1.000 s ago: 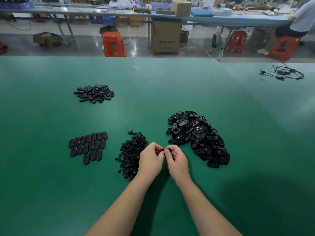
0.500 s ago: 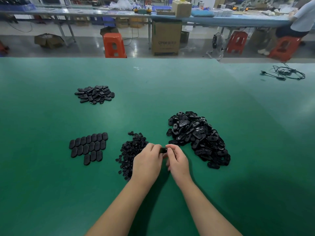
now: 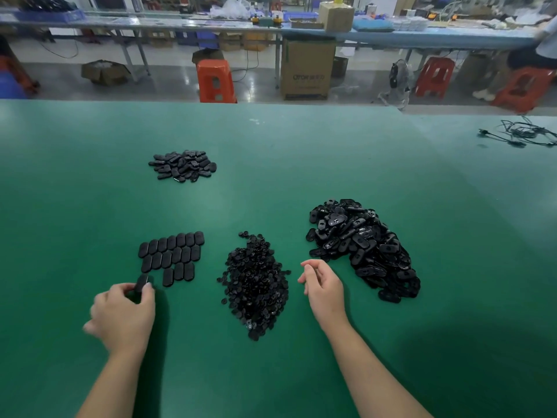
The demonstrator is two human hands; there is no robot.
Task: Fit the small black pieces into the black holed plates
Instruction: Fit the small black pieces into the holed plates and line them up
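A wide green-topped table (image 3: 301, 152) fills most of the view. Beyond its far edge are a long blue-topped workbench (image 3: 422, 37), a tall brown cardboard box (image 3: 307, 70) on the floor and an orange plastic stool (image 3: 215, 81). On the table, right of centre, lies the largest heap, a loose pile of black oval plates with holes (image 3: 361, 248). Left of it, near the middle, is a narrower mound of small black round pieces (image 3: 256, 285). Further left, a neat patch of black oval plates laid flat in rows (image 3: 171, 254) sits side by side, edges touching. Far back on the left is a small loose pile of black oval plates (image 3: 183, 165). A tangle of black cable (image 3: 524, 134) lies at the right rim.

The left hand (image 3: 123, 315) is just below the tidy rows, its grip clamped by thumb and fingertips on one black oval plate (image 3: 141, 283), held right at the near-left corner of the rows. The right hand (image 3: 324, 286) hovers between the mound of small pieces and the big heap, its grip apart, fingers loosely curled and holding nothing.
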